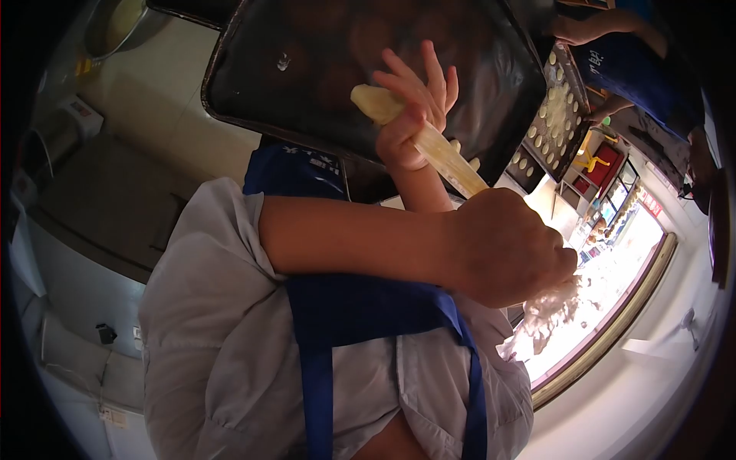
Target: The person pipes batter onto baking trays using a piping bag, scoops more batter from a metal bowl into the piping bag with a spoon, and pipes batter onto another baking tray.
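Grey shirt [215, 330]: wearer's own, spreading from 6 to 8 o'clock, with a blue apron [376, 310] across the chest.
Dark tray [284, 96]: at 12 o'clock, glossy inside, beyond both hands.
Co-worker [625, 73]: at 2 o'clock, in blue, one hand by the tray of pale rounds.
Tray of pale rounds [580, 92]: at 2 o'clock, right of the dark tray; rounds lie in rows.
Left hand [506, 245]: forearm crosses the body toward 3 o'clock; grip closed in a fist on the strip's near end, which is hidden inside.
Right hand [422, 107]: at 1 o'clock; grip pinches the strip by thumb and forefinger, other fingers spread.
Pale strip [454, 162]: translucent, slanting between the hands, 1 o'clock of centre; material uncertain.
Pale yellow lump [374, 103]: at 12 o'clock, projecting past the right thumb.
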`<state>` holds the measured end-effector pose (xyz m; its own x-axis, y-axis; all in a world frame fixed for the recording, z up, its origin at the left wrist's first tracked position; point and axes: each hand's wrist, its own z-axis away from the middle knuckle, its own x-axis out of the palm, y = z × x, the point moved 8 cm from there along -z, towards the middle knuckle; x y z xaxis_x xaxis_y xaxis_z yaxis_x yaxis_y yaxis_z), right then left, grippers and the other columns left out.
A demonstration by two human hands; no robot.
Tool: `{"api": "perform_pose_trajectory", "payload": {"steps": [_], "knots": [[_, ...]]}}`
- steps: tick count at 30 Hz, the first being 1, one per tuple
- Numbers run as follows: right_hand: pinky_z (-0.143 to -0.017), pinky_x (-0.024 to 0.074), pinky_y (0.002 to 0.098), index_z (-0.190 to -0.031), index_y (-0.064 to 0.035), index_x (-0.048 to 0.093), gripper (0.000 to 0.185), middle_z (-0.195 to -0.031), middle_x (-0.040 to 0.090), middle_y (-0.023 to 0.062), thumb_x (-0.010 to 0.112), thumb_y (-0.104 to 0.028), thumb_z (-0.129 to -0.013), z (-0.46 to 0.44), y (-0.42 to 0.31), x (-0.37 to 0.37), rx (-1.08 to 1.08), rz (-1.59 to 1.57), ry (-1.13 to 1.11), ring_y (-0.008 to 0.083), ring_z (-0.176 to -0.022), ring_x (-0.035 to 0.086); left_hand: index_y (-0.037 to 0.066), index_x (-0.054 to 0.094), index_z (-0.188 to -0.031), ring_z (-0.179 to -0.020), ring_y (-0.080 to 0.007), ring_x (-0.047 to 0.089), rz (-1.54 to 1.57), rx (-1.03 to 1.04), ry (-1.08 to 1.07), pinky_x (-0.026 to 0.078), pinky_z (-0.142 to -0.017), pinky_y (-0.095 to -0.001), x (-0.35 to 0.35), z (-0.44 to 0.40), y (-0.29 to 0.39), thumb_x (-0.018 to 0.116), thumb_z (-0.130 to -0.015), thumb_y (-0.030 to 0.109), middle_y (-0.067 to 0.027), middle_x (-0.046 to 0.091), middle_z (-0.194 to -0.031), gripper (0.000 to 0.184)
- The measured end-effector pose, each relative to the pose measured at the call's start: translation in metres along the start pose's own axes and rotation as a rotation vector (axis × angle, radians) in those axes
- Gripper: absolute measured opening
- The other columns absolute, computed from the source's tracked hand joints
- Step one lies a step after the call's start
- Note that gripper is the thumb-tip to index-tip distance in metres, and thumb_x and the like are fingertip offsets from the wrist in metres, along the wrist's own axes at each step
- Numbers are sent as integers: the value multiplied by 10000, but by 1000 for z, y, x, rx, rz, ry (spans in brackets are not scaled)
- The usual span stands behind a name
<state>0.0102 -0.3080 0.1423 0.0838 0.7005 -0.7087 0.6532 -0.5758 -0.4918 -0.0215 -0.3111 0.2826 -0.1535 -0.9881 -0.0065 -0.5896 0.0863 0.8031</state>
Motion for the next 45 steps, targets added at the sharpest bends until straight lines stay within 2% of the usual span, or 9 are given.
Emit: {"api": "perform_pose_trajectory", "payload": {"steps": [5,15,23,26,29,37,41,43,45], "knots": [[-1105,122,485,-947,-119,686,520,-1128,655,34,196,-286,-1002,16,7,21,-2,111,-150,298,-1286,422,86,542,-720,-439,-189,577,29,-53,-20,405,-383,-319,-3,11,-10,589,-832,273,-49,561,-557,223],[-1108,117,487,-998,-83,687,465,-1165,637,59,239,-199,-955,27,17,38,4,194,-313,308,-1308,391,96,571,-765,-504,-220,620,62,-179,-78,447,-435,-355,-1,16,-27,587,-811,267,-60,598,-598,178],[-1096,134,536,-1032,-97,676,317,-1220,603,26,397,-156,-894,24,16,43,-5,257,-363,294,-1318,377,93,566,-777,-494,-228,611,-9,-187,-99,455,-440,-360,-1,15,-36,641,-740,252,-58,604,-602,180],[-1094,148,506,-1059,-100,673,366,-1206,615,41,345,-159,-908,19,13,43,-16,312,-365,306,-1316,376,94,566,-779,-493,-216,610,-80,-146,-73,453,-427,-361,-4,13,-37,658,-704,259,-58,603,-603,203],[-1094,164,514,-1067,-90,668,331,-1222,602,30,392,-156,-896,12,6,28,24,272,-336,299,-1310,384,81,560,-756,-497,-210,612,43,-119,-79,448,-409,-359,-8,7,-21,635,-710,242,-59,600,-603,183],[-1080,213,464,-1040,-94,683,418,-1179,628,32,290,-204,-948,-19,-32,-14,-35,322,-158,302,-1291,413,52,514,-670,-418,-185,566,220,246,-17,385,-326,-333,-20,5,56,570,-767,219,-62,523,-517,201],[-1062,240,474,-1020,-105,685,395,-1175,628,25,311,-208,-945,1,-62,42,-123,237,-165,283,-1282,426,60,518,-669,-418,-169,562,188,255,59,386,-328,-313,-48,62,52,578,-761,218,-47,510,-511,192],[-1069,222,481,-1044,-100,675,392,-1174,629,37,313,-216,-950,4,-59,71,-145,192,-214,289,-1282,424,63,525,-667,-416,-154,557,-14,121,-116,392,-335,-301,-44,61,27,578,-766,219,-36,521,-519,192],[-1077,205,488,-1068,-94,665,390,-1173,630,49,315,-224,-956,9,-61,101,-168,144,-272,295,-1282,422,69,547,-681,-422,-141,563,-113,45,-3,403,-342,-303,-62,73,8,578,-769,224,-36,550,-541,181]]}}
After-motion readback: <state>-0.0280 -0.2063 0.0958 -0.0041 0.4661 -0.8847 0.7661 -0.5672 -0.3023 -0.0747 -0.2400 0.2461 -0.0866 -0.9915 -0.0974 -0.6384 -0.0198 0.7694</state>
